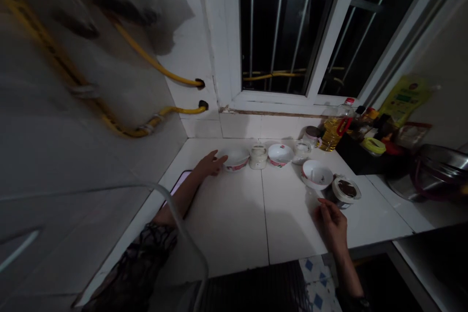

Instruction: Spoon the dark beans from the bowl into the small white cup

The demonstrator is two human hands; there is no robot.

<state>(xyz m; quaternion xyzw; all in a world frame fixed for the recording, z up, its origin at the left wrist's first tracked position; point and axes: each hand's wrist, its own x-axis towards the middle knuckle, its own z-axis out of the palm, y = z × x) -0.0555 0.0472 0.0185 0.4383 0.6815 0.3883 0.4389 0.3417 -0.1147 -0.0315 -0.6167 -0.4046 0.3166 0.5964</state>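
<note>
My left hand [211, 164] reaches across the white counter [234, 219] and its fingers touch the rim of a white bowl with a red pattern [235, 158]; the fingers are stretched out. My right hand [332, 226] rests on the counter with loosely curled fingers, nothing seen in it, just in front of a round lidded jar with dark contents [345, 191] and a white bowl [316, 174]. A small cream jar [258, 156], a second patterned bowl [280, 154] and a glass jar [302, 151] stand in a row at the back.
An oil bottle [334, 130], a black rack of condiments [369, 148] and a steel pot [431, 170] crowd the right. A phone [179, 183] lies under my left forearm. Yellow hoses [161, 117] run along the left wall. A barred window [292, 29] is behind.
</note>
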